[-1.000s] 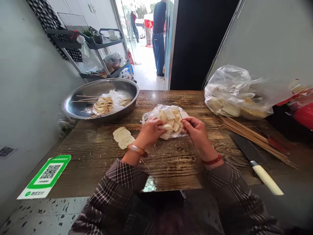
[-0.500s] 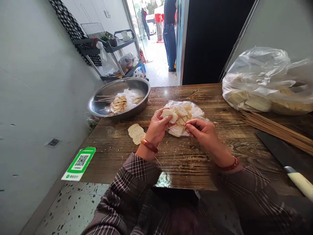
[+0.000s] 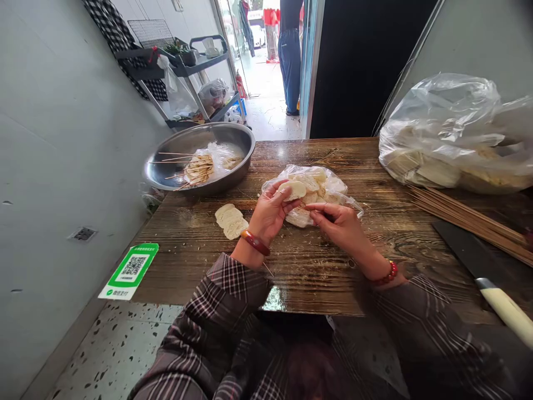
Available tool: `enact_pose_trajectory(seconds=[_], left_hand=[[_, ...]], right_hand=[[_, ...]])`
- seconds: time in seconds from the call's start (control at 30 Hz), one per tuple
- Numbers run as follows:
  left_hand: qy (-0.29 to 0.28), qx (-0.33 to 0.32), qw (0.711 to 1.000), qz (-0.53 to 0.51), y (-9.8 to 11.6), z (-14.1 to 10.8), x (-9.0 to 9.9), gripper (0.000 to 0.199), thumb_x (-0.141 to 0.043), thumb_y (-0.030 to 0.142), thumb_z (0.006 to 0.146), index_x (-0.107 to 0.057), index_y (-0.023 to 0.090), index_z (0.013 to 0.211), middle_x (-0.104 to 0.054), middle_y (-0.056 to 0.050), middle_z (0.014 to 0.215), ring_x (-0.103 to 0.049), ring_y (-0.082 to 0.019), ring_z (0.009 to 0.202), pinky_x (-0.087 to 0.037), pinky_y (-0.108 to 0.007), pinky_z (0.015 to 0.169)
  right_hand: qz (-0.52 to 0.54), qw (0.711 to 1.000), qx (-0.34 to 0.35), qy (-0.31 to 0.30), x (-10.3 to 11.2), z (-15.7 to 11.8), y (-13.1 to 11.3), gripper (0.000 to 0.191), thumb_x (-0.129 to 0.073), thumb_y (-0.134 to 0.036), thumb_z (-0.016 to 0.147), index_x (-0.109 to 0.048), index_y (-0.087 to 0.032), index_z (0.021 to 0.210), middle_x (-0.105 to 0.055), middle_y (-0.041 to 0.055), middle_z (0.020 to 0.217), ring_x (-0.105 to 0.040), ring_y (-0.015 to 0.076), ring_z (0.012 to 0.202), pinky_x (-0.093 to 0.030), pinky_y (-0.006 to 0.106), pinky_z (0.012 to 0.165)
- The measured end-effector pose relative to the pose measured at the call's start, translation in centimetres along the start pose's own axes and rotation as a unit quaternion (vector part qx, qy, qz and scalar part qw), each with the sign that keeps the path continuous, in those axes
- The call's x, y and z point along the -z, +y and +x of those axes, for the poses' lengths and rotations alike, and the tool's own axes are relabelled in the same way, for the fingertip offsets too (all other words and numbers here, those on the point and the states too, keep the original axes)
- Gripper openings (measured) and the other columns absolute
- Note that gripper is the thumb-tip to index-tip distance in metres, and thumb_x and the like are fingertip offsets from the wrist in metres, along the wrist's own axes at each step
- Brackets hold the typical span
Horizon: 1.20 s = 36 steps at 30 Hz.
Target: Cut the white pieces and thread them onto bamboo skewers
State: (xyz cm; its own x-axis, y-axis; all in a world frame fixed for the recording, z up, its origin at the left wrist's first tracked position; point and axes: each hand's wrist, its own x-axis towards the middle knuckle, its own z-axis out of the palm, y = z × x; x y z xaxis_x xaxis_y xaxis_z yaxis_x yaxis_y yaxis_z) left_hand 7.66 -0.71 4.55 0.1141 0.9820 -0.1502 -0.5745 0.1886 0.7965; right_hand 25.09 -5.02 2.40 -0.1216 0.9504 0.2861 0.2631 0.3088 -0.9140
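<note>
My left hand [image 3: 266, 218] is closed on a pale, flat bread slice [image 3: 295, 190], pinched between thumb and fingers over the table. Just to its right, my right hand [image 3: 339, 223] pinches a thin wooden skewer [image 3: 304, 206] whose far end lies close to the slice; whether it pierces the slice I cannot tell. Behind both hands, a clear plastic bag [image 3: 342, 194] lies spread with several similar slices [image 3: 310, 182] on it. A few overlapping slices [image 3: 231, 221] rest on the wood to the left of my left wrist.
A metal basin [image 3: 166, 180] at the back left holds skewered slices [image 3: 200, 168]. On the right are a large plastic bag [image 3: 449, 133], a bundle of skewers [image 3: 470, 219] and a knife [image 3: 495, 294]. A green code card [image 3: 132, 269] lies at the left edge. A person [image 3: 289, 64] stands by the doorway.
My right hand has moved left, bringing the skewer nearer the slice. The slice in my left hand has turned and tilted slightly. The whole view has shifted a little.
</note>
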Motion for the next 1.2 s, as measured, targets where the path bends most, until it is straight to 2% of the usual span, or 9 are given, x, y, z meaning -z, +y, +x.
enact_pose_trajectory(seconds=[0.1, 0.23, 0.4, 0.57, 0.8, 0.9, 1.2], left_hand=[[-0.015, 0.026, 1.0, 0.004, 0.01, -0.27, -0.19, 0.018, -0.077, 0.014, 0.08, -0.065, 0.012, 0.094, -0.076, -0.006, 0.089, -0.075, -0.016, 0.074, -0.063, -0.027, 0.073], [-0.018, 0.05, 0.998, 0.021, 0.06, -0.35, -0.19, 0.015, -0.074, 0.015, 0.082, -0.065, 0.012, 0.093, -0.076, -0.006, 0.085, -0.074, -0.016, 0.067, -0.061, -0.026, 0.065], [0.002, 0.037, 0.999, 0.009, 0.1, -0.09, -0.27, 0.009, -0.071, 0.013, 0.083, -0.066, 0.012, 0.09, -0.075, -0.006, 0.086, -0.072, -0.012, 0.068, -0.061, -0.025, 0.07], [0.025, 0.026, 0.999, 0.002, 0.17, 0.0, -0.27, 0.007, -0.069, 0.013, 0.085, -0.066, 0.012, 0.091, -0.076, -0.008, 0.095, -0.074, -0.015, 0.077, -0.062, -0.026, 0.073], [0.006, 0.028, 1.0, 0.006, 0.25, -0.17, -0.4, 0.004, -0.069, 0.012, 0.085, -0.066, 0.011, 0.088, -0.075, -0.006, 0.087, -0.073, -0.014, 0.073, -0.062, -0.024, 0.07], [-0.007, 0.019, 1.0, 0.011, 0.19, -0.18, -0.28, 0.008, -0.073, 0.013, 0.083, -0.067, 0.011, 0.087, -0.075, -0.006, 0.086, -0.074, -0.015, 0.073, -0.062, -0.025, 0.07], [-0.036, -0.044, 0.997, 0.059, -0.18, -0.33, -0.06, 0.041, -0.093, 0.03, 0.061, -0.071, 0.013, 0.091, -0.075, -0.005, 0.091, -0.073, -0.016, 0.073, -0.062, -0.029, 0.07]], right_hand=[[-0.002, 1.0, 0.005, 0.023, -0.06, 0.09, 0.24, 0.033, -0.063, -0.034, 0.087, -0.079, -0.014, 0.108, -0.074, 0.0068, 0.078, -0.061, 0.0152, 0.068, -0.044, 0.027, 0.054], [-0.001, 0.999, 0.008, 0.033, 0.0, 0.15, 0.2, 0.032, -0.062, -0.034, 0.087, -0.079, -0.016, 0.107, -0.075, 0.0068, 0.08, -0.063, 0.0162, 0.071, -0.046, 0.028, 0.056], [-0.019, 0.999, 0.014, 0.036, 0.04, 0.02, -0.14, 0.03, -0.062, -0.034, 0.088, -0.08, -0.019, 0.108, -0.074, 0.0043, 0.076, -0.061, 0.0145, 0.064, -0.045, 0.028, 0.055], [-0.044, 0.998, 0.035, 0.014, -0.09, -0.01, -0.1, 0.033, -0.06, -0.031, 0.089, -0.08, -0.017, 0.111, -0.072, 0.0021, 0.067, -0.054, 0.0115, 0.055, -0.043, 0.027, 0.056], [-0.044, 0.998, 0.031, 0.01, -0.03, 0.07, 0.03, 0.036, -0.058, -0.031, 0.09, -0.078, -0.015, 0.115, -0.067, 0.0004, 0.061, -0.048, 0.0105, 0.052, -0.04, 0.027, 0.053], [-0.042, 0.999, 0.03, 0.003, 0.05, 0.07, -0.02, 0.037, -0.057, -0.031, 0.09, -0.078, -0.016, 0.117, -0.066, 0.0, 0.06, -0.049, 0.0108, 0.053, -0.041, 0.027, 0.054], [-0.026, 0.999, 0.023, 0.013, 0.03, 0.07, 0.02, 0.035, -0.059, -0.032, 0.09, -0.08, -0.016, 0.112, -0.069, 0.0011, 0.062, -0.053, 0.0119, 0.054, -0.044, 0.028, 0.057]])
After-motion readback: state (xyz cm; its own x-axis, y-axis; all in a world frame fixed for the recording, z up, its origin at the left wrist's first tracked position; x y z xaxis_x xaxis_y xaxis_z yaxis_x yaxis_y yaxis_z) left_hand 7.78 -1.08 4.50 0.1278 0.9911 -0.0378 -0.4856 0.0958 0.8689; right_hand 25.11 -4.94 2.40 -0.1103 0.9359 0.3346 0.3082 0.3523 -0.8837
